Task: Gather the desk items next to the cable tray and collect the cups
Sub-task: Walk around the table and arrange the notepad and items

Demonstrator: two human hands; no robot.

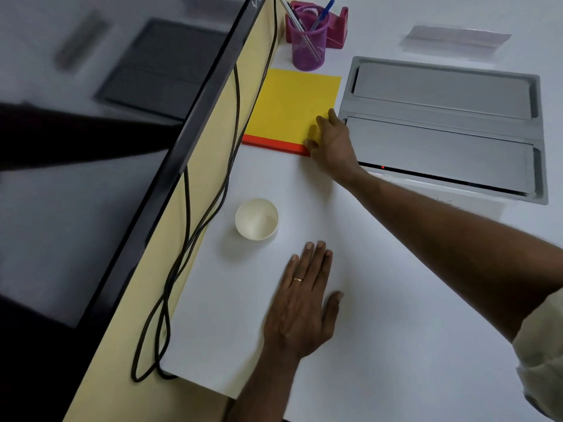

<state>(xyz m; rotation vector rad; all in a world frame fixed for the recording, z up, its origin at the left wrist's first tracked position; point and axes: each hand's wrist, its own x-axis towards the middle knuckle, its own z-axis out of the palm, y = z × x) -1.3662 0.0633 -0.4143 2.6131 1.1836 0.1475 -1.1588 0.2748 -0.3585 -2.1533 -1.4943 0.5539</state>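
Observation:
A yellow sheet (291, 105) lies on an orange sheet (274, 145), just left of the grey cable tray (441, 129). My right hand (330, 141) rests on the near right corner of these sheets, fingers spread and touching the yellow one. A white paper cup (256, 219) stands upright on the white desk nearer to me. My left hand (303, 303) lies flat on the desk with straight fingers, just below and right of the cup, not touching it. A purple mesh pen holder (307, 44) with pens stands beyond the sheets, with a pink tape dispenser (336, 28) behind it.
A glossy black partition (170, 141) runs diagonally along the desk's left edge. Black cables (182, 239) hang beside it over a pale yellow strip. A clear plastic sleeve (457, 41) lies beyond the cable tray.

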